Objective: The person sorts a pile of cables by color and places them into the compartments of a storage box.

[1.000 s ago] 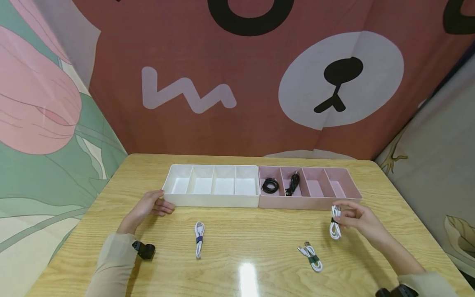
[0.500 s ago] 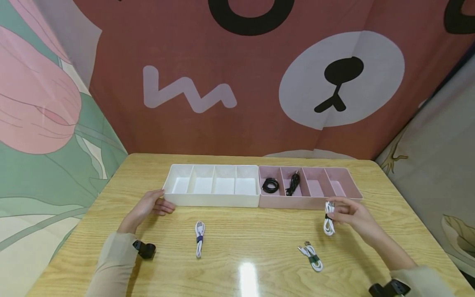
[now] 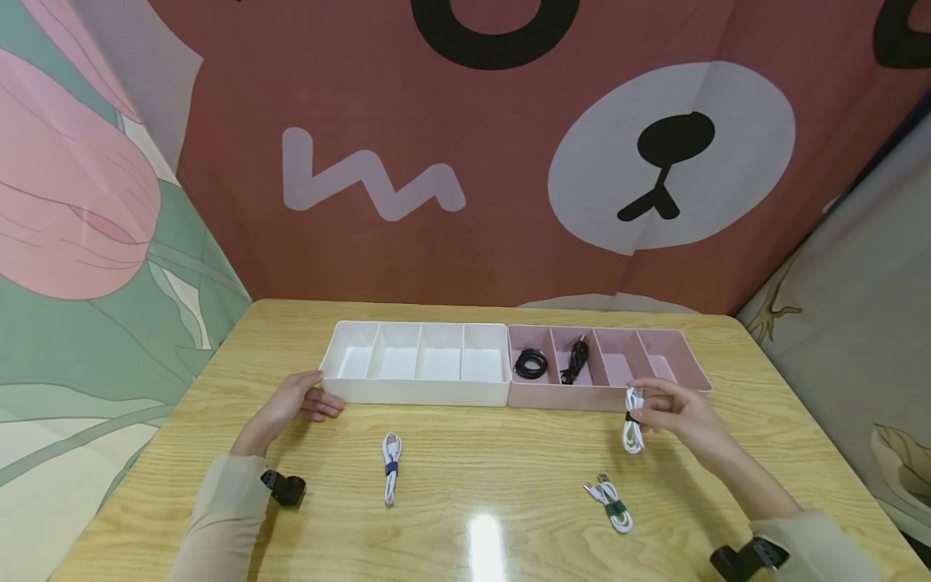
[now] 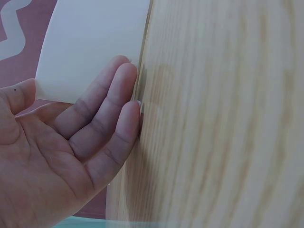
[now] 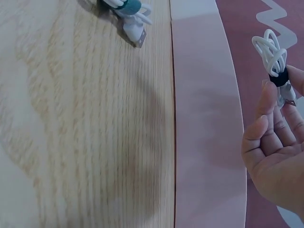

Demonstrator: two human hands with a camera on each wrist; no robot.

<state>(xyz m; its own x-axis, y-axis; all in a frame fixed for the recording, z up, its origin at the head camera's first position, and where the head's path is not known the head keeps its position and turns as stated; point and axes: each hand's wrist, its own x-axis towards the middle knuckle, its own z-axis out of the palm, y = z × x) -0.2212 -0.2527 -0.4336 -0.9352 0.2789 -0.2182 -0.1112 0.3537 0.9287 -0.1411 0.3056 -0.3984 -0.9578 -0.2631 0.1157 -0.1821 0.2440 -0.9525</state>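
The right hand (image 3: 680, 414) has drifted a bit left along the pink tray (image 3: 560, 397), white cable (image 3: 633, 437) coming along too.

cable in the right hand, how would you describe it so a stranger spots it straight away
On the wooden table, find the pink tray, to the right of the white tray. Near its front, the right hand holds up a bundled white cable. Its tie is black, unlike those on the green-tied cable and the purple-tied cable lying on the table.
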